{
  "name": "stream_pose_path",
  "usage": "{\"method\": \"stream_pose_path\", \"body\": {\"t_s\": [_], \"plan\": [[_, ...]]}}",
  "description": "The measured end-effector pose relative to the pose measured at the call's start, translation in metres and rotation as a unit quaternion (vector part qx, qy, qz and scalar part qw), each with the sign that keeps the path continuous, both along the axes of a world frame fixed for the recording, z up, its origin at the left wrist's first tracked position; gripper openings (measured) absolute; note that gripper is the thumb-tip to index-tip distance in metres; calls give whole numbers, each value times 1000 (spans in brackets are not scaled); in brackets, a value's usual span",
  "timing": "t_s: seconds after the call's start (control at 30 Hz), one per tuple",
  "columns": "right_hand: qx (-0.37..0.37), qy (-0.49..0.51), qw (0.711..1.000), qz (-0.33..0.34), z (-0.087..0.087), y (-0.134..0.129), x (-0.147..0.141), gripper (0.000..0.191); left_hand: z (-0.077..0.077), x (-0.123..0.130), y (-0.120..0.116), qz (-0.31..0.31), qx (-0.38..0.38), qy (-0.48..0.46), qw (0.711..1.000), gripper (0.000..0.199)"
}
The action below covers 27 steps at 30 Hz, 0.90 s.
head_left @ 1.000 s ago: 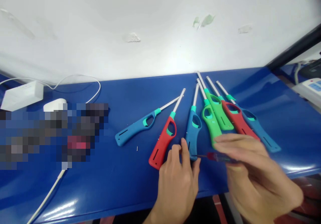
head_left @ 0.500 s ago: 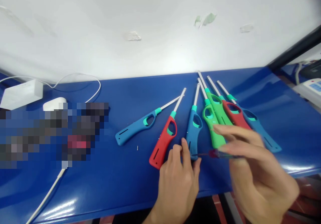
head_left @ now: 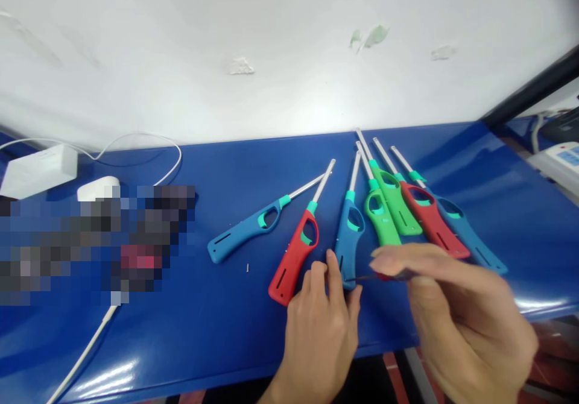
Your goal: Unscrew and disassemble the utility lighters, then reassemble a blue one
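My left hand point(head_left: 319, 325) grips the lower end of a blue long-neck lighter point(head_left: 347, 241), pinning it on the table with fingers on both sides. In my right hand point(head_left: 465, 313) is a thin screwdriver point(head_left: 389, 276), its reddish handle mostly hidden behind my blurred fingers. The shaft points left, and its tip meets the base of that blue lighter, near the handle's end. A red lighter point(head_left: 294, 259) lies just left of my left hand. Beyond my right hand lie two green lighters, the nearer green lighter point(head_left: 384, 226) partly covered by my fingers.
Another blue lighter point(head_left: 244, 232) lies at the left, near a tiny screw point(head_left: 247, 267). At the right rest a red lighter point(head_left: 434, 223) and a blue lighter point(head_left: 479, 247). A white box point(head_left: 40, 169), a white cable point(head_left: 85, 356) and pixelated items occupy the table's left side.
My right hand's fingers have folded down and in around the screwdriver handle, uncovering more of the green and red lighters. My left hand and the lighters stay put.
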State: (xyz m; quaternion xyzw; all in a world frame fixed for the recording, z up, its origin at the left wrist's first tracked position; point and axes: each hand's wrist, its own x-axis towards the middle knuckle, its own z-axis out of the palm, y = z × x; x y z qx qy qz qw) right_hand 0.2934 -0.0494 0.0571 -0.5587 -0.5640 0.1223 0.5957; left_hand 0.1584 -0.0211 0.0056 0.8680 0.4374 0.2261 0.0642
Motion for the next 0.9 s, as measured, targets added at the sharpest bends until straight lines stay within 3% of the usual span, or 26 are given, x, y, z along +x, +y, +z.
{"method": "stream_pose_path", "body": {"t_s": [0.07, 0.17, 0.3, 0.37, 0.5, 0.6, 0.67, 0.77, 0.83, 0.9], "plan": [[-27, 11, 999, 30, 2, 0, 0, 31, 0, 0, 0, 0, 3, -7, 1000, 45], [0, 12, 999, 36, 3, 3, 0, 18, 0, 1, 0, -2, 9, -8, 1000, 41], [10, 15, 1000, 2, 1, 5, 1, 35, 0, 1, 0, 2, 7, -10, 1000, 41], [-6, 11, 1000, 27, 1, 6, 2, 38, -1, 1, 0, 2, 6, -7, 1000, 42], [25, 11, 998, 61, 1, 9, 2, 25, 0, 1, 1, 0, 20, -2, 1000, 40], [36, 38, 997, 54, -2, 8, 2, 39, 0, 1, 1, 2, 19, -6, 1000, 40], [3, 51, 997, 60, -3, 7, 2, 45, 0, 1, 0, 2, 6, -8, 1000, 42], [-22, 44, 996, 75, -2, 8, 2, 33, -1, 0, -1, -5, -1, 1, 1000, 45], [12, 32, 997, 64, -1, 11, 2, 26, -1, 0, -1, -10, 5, 4, 1000, 45], [38, 25, 998, 49, -1, 12, 2, 32, -1, 0, 0, -10, 4, -1, 1000, 44]]}}
